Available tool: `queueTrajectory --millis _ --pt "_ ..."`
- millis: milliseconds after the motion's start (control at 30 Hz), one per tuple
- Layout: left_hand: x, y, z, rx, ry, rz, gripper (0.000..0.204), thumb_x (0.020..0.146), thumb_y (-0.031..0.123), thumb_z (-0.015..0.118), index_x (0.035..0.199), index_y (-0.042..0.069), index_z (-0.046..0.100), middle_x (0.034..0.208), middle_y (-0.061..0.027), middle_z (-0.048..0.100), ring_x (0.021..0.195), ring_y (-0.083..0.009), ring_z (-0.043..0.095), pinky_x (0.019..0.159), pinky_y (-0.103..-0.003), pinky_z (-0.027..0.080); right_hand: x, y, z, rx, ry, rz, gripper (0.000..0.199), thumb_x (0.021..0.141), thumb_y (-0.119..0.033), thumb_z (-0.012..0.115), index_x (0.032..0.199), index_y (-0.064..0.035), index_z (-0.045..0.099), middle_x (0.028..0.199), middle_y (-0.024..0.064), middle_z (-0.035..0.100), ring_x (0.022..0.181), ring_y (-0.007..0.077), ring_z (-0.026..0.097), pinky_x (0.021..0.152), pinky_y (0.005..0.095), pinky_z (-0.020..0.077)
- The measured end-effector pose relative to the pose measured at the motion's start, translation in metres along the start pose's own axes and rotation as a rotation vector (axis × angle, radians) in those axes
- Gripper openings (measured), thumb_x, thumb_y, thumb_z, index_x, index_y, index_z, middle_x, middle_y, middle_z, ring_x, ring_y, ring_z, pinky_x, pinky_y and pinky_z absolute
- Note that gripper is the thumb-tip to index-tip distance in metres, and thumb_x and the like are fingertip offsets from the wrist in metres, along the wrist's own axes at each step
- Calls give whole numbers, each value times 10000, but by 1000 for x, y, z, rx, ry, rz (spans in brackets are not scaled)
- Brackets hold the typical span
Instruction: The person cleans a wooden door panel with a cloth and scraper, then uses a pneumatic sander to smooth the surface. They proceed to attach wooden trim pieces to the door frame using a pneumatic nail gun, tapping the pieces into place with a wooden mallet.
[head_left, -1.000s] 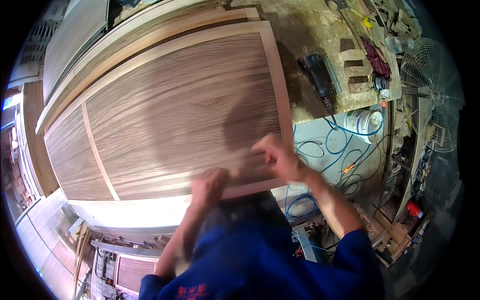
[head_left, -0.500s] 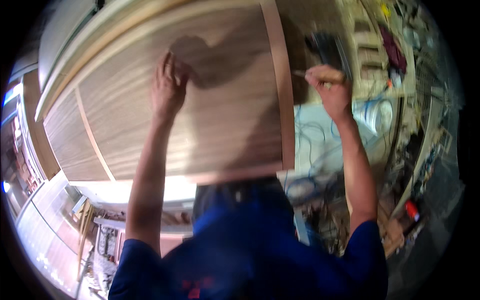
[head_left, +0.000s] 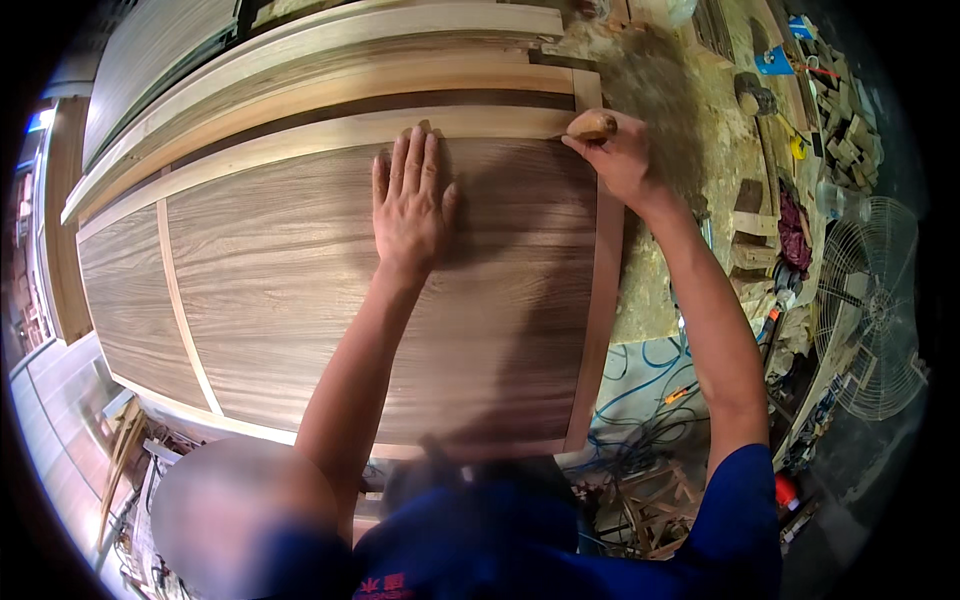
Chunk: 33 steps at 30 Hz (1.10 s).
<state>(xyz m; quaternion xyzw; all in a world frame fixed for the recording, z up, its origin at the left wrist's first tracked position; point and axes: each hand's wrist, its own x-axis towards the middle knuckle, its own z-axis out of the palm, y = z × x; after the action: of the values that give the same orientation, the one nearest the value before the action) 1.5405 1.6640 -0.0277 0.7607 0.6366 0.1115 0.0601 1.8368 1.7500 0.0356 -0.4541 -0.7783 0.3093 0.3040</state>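
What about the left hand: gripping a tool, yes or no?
No, the left hand lies flat with fingers extended on the brown wood-grain panel, fingertips over its pale wooden border.

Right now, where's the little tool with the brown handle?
In the head view, the brown-handled tool is in the right hand, at the wooden panel's far right corner, to the right of the flat left hand.

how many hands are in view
2: the left hand lies on the wooden panel; the right hand holds a wooden handle near the panel's far right corner.
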Motion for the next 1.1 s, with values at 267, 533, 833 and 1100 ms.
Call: queueTrajectory --millis 267,533,833,1100 --pt "4 3 -5 -5 -57 -26 698 1082 402 459 1678 78 294 1748 -123 278 1627 -301 223 1324 -523 124 16 18 -3 100 -28 168 138 887 -42 805 915 -23 671 849 96 714 773 211 694 725 354 551" --pt "6 6 -9 -25 -43 -9 691 1083 388 455 1681 84 289 1746 -122 284 1627 -318 218 1324 -524 122 29 34 -15 66 -186 421 236 942 -200 805 904 9 702 806 92 722 743 173 680 717 344 541" --pt "0 5 9 0 11 37 685 1085 376 459 1690 115 271 1742 -118 296 1626 -319 221 1315 -542 138 -44 -13 -77 98 293 351 275 961 -297 806 938 -26 766 828 30 766 799 99 714 769 283 560" --pt "8 -26 32 23 107 181 736 1115 580 279 1704 142 227 1777 -95 199 1645 -289 148 1324 -508 101 -271 -114 -6 156 -110 278 145 858 67 761 889 -65 711 951 49 754 910 192 744 783 321 604"
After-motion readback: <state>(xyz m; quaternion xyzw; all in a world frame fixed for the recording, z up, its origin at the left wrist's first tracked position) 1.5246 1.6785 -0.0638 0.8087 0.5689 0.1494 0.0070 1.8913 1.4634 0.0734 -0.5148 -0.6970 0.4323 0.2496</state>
